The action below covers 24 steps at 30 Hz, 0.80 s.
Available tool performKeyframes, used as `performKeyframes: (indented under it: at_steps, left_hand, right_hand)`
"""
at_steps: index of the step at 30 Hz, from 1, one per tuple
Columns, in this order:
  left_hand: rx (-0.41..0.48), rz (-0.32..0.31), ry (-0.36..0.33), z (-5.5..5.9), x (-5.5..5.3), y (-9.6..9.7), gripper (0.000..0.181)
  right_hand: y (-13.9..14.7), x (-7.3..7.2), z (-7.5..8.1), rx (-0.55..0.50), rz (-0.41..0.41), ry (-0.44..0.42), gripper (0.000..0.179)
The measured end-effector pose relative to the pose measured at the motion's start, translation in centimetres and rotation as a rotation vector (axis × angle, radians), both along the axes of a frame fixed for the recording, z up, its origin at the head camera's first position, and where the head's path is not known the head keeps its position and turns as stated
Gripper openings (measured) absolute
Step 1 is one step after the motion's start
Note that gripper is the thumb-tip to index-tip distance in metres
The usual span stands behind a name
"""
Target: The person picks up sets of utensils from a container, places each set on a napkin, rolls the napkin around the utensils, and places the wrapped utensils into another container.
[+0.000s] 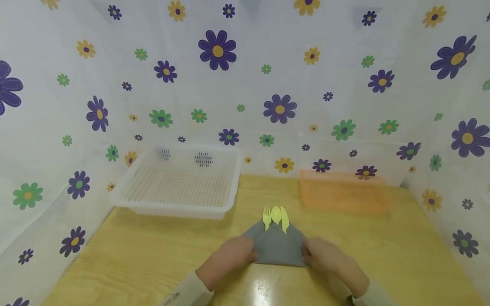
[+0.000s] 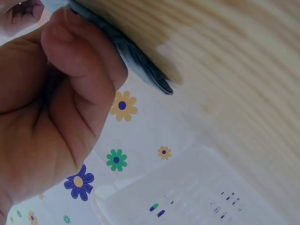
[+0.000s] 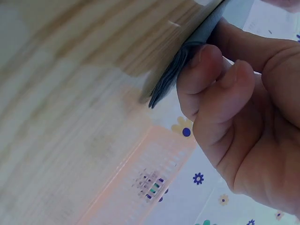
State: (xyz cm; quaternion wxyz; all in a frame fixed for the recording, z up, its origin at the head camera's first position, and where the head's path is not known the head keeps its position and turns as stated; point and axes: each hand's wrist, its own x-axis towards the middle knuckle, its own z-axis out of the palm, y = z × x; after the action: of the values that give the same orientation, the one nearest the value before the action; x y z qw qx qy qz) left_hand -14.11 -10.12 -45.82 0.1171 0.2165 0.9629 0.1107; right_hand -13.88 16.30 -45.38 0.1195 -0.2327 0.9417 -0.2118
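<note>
Gripping opposite sides of a folded grey cloth napkin (image 1: pixel 279 248), the left hand (image 1: pixel 238 250) and right hand (image 1: pixel 323 253) are pinching it narrowly near the front of the yellowish wooden desk (image 1: pixel 153 255). A yellow plastic fork (image 1: pixel 267 217), yellow plastic spoon (image 1: pixel 276 215) and yellow plastic knife (image 1: pixel 284 219) are poking from its pocket. Positioning it seems the step in hand; the next move is probably calling for level, matched grips.
</note>
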Motion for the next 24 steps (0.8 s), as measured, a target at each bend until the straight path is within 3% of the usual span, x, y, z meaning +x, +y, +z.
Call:
performKeyframes:
  at_steps: [9,13,18,21,24]
  left_hand:
    - [0.059,-0.019,-0.004,-0.4,-0.3,-1.2,0.028]
    - [0.098,-0.126,0.043,-0.6,0.2,-1.3,0.021]
    - [0.085,-0.291,0.135,-0.4,0.4,-0.8,0.029]
    - [0.051,-0.336,0.177,-0.3,0.4,-0.3,0.034]
    - [-0.018,-0.342,0.246,-0.2,0.6,0.2,0.034]
  right_hand:
    - [0.4,-0.5,-0.3,-0.031,0.055,-0.017,0.02]
    - [0.3,-0.2,-0.8,-0.023,0.134,0.0,0.024]
    - [0.2,-0.5,-0.9,0.001,0.204,0.063,0.029]
    - [0.0,-0.7,-0.8,0.018,0.23,0.091,0.03]
    - [-0.2,-0.7,-0.8,0.039,0.242,0.124,0.032]
